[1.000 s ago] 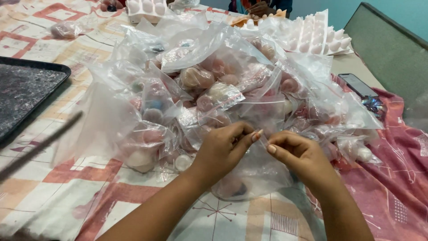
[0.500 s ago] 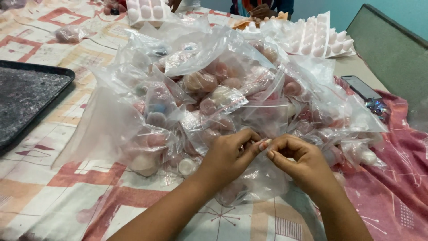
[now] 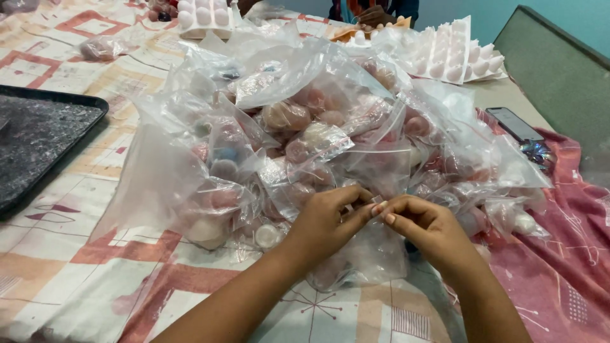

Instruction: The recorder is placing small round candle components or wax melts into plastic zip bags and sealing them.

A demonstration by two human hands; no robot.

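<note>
The left hand [image 3: 327,219] and right hand [image 3: 422,225] are meeting fingertip to fingertip, pinching the top edge of a small clear plastic bag [image 3: 365,254] lying directly beneath them on the tabletop [image 3: 76,279]. Just beyond the hands, a pile of filled clear bags [image 3: 305,127] is resting. Far left, a dark tray [image 3: 38,140] is sitting; white moulded trays [image 3: 457,54] are lying beyond the pile.

The desk [image 3: 76,267], under patterned cloths, carries a heap of clear bags [image 3: 305,127], a dark tray [image 3: 38,140], white moulded trays [image 3: 454,54] and a phone [image 3: 513,124].
</note>
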